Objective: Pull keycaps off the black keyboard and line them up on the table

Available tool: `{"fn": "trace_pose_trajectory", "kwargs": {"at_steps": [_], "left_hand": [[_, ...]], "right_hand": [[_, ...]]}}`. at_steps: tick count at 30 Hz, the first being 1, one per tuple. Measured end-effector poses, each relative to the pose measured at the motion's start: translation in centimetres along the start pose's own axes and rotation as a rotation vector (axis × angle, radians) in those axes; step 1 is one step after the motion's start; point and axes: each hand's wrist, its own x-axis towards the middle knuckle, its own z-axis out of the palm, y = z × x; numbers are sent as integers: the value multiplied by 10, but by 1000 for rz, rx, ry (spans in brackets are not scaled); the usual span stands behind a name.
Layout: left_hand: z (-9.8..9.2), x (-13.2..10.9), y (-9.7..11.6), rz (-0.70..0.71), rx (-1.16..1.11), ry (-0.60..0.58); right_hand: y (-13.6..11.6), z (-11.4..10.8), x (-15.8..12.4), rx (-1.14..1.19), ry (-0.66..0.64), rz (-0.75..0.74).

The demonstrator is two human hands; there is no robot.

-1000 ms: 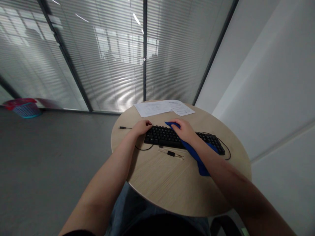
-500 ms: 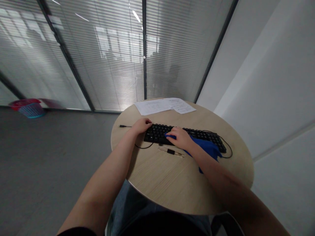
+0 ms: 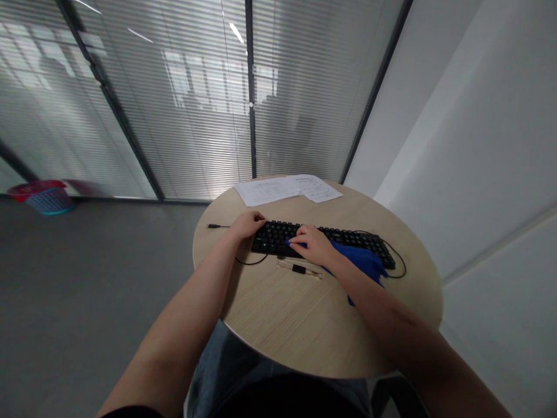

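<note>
A black keyboard [image 3: 348, 238] lies across the round wooden table [image 3: 296, 313]. My left hand [image 3: 247, 224] is curled over the keyboard's left end and grips it. My right hand [image 3: 310, 245] presses a blue cloth [image 3: 363, 259] onto the keys near the keyboard's middle, fingers closed on the cloth. The cloth trails back under my right wrist toward the keyboard's right half.
The keyboard's black cable [image 3: 217, 226] runs off to the left. A small clear packet with a black piece [image 3: 299, 269] lies just in front of the keyboard. White papers [image 3: 287, 188] sit at the table's far edge. A basket [image 3: 41, 197] stands on the floor by the glass wall.
My right hand has dragged the blue cloth from the keyboard's far edge toward me and to the left across the keys. My left hand has stayed at the left end.
</note>
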Motion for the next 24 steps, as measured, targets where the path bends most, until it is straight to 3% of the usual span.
{"fn": "trace_pose_trajectory", "kwargs": {"at_steps": [6, 24], "left_hand": [[0, 0, 0, -7, 5, 4], [-3, -2, 3, 2, -10, -5]], "right_hand": [[2, -2, 1, 75, 29, -20], [-2, -2, -2, 3, 55, -41]]}}
